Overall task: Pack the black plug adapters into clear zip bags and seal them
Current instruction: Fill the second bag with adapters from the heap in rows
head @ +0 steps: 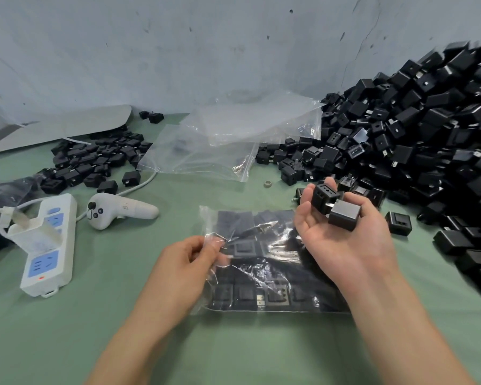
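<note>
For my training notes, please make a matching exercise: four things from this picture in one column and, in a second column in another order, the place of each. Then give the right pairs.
Things
1. white power strip
2. large adapter heap
3. two loose adapters
4. zip bag with adapters inside

Places
A. held in the right hand
B. flat on the green table, left edge pinched by the left hand
C. at the left, beside the white controller
D. piled at the right, against the wall

Pairs: 1-C, 2-D, 3-A, 4-B
</note>
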{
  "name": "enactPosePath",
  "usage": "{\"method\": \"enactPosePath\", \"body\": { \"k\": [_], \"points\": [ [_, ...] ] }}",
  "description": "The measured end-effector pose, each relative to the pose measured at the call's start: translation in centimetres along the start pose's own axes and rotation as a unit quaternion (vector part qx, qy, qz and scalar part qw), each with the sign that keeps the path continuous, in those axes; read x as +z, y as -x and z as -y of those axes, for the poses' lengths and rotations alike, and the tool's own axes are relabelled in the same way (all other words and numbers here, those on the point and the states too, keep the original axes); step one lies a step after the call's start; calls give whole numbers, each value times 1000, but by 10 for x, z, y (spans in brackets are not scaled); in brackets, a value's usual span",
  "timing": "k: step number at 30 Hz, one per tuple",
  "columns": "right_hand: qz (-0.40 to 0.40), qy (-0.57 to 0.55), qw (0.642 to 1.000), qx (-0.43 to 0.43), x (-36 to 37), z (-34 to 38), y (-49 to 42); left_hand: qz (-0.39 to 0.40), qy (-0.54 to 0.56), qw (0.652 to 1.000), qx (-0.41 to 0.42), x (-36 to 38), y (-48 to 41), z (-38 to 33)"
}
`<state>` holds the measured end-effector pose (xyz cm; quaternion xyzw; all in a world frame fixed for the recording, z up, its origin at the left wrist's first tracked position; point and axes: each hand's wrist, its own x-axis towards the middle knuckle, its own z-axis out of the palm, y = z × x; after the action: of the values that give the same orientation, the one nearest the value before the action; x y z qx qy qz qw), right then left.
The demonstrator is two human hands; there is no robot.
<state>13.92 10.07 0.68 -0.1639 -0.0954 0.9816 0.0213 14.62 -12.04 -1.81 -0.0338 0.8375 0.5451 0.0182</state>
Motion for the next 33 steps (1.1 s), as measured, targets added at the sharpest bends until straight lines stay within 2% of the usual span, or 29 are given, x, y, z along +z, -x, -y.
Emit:
{"method": "enactPosePath", "body": {
  "k": [8,10,13,16,19,21,23,26,28,30,33],
  "points": [
    [0,-4,1000,1,0,2,1,-16,18,1000,15,1,-1,-2],
    [1,-4,1000,2,0,2,1,6,48,999,-5,2,-1,-4],
    [3,-1,1000,1,0,3,1,47,36,998,-17,8,-2,-6],
    [8,2,1000,0,-1,3,0,52,69,996,-38,8,-4,-8],
    [19,2,1000,2,-1,3,1,-20,85,996,-37,-1,-6,-9],
    [28,4,1000,11,-1,2,1,-124,42,991,13,-8,-7,-10],
    [43,6,999,30,-1,-3,1,-168,26,982,85,-9,-5,-21],
    [70,11,996,57,2,-13,1,-86,51,984,148,8,-2,-42],
    [80,20,994,75,5,-19,1,-38,21,982,183,25,-1,-53],
    [88,21,991,96,7,-24,2,-21,-18,977,210,40,0,-60],
    [104,42,986,121,9,-29,3,-21,-33,979,200,51,-3,-65]
  ]
}}
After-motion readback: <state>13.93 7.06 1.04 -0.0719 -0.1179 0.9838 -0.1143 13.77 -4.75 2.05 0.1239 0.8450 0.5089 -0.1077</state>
